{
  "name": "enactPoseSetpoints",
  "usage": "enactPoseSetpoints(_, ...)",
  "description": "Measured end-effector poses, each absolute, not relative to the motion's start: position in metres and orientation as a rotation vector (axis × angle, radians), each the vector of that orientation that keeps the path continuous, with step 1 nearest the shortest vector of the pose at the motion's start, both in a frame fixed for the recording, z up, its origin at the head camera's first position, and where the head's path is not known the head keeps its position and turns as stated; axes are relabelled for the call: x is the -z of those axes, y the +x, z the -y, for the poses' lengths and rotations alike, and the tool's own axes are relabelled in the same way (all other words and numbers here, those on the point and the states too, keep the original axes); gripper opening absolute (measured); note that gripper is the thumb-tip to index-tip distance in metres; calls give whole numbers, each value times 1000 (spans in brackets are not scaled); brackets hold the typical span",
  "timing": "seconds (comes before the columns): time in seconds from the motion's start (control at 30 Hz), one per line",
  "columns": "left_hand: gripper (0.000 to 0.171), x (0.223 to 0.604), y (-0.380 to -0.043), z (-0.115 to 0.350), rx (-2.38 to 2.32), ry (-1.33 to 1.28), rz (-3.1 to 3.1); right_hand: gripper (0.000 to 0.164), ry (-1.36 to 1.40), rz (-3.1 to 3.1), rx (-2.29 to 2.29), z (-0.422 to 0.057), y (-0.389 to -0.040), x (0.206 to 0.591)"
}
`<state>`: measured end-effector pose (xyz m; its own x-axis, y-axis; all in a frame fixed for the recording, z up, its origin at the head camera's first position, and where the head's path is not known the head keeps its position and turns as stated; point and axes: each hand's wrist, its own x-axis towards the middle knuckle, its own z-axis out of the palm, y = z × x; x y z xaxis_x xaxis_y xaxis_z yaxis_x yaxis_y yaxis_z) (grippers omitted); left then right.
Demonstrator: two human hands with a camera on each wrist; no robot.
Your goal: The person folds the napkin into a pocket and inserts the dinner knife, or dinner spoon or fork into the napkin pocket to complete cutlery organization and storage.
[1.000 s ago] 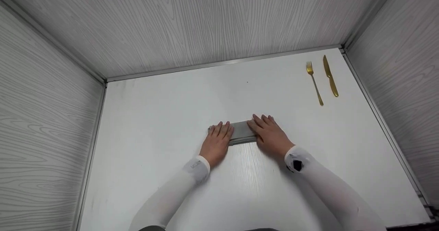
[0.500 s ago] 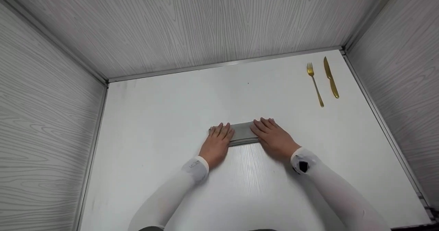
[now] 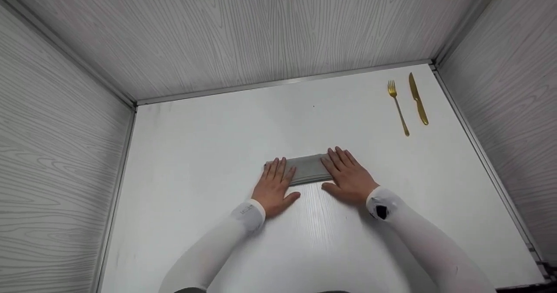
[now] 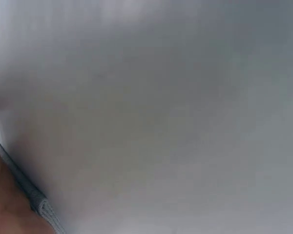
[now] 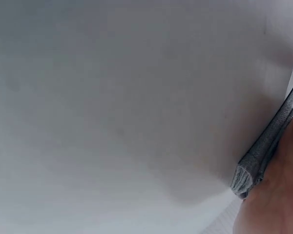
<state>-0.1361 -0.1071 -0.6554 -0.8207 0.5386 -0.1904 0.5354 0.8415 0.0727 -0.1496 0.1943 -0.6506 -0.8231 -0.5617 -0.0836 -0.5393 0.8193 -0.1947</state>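
A grey cloth (image 3: pixel 308 169), folded into a narrow layered strip, lies flat on the white table at the middle of the head view. My left hand (image 3: pixel 273 190) rests on its left end with straight, spread fingers, the thumb off the cloth on the near side. On the right end lies my right hand (image 3: pixel 349 180), its fingers also straight and its thumb on the table by the near edge. Both wrist views catch only a folded edge of the cloth (image 4: pixel 38 201) (image 5: pixel 263 156) beside part of each palm; the fingertips do not show there.
A gold fork (image 3: pixel 398 108) and a gold knife (image 3: pixel 418 99) lie side by side at the table's far right. Wood-grained panels (image 3: pixel 278 27) wall the white table (image 3: pixel 196 153) at the back and on both sides.
Both thumbs have spread out to the near side of the cloth. My right hand has shifted slightly right, and more of the cloth shows between the hands. Fork and knife lie as before.
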Motion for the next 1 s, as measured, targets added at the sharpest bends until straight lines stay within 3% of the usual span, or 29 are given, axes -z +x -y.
enactPoseSetpoints(0.33, 63, 618, -157, 67, -65, 735, -2844, 84, -849, -2826, 249, -193, -149, 643)
enactPoseSetpoints(0.6, 68, 649, -155, 55, 69, 688, -2798, 80, -906, -2858, 238, -185, -152, 637)
enactPoseSetpoints(1.0, 72, 647, -151, 59, 44, 742, -2808, 80, -898, -2862, 197, -185, -149, 645)
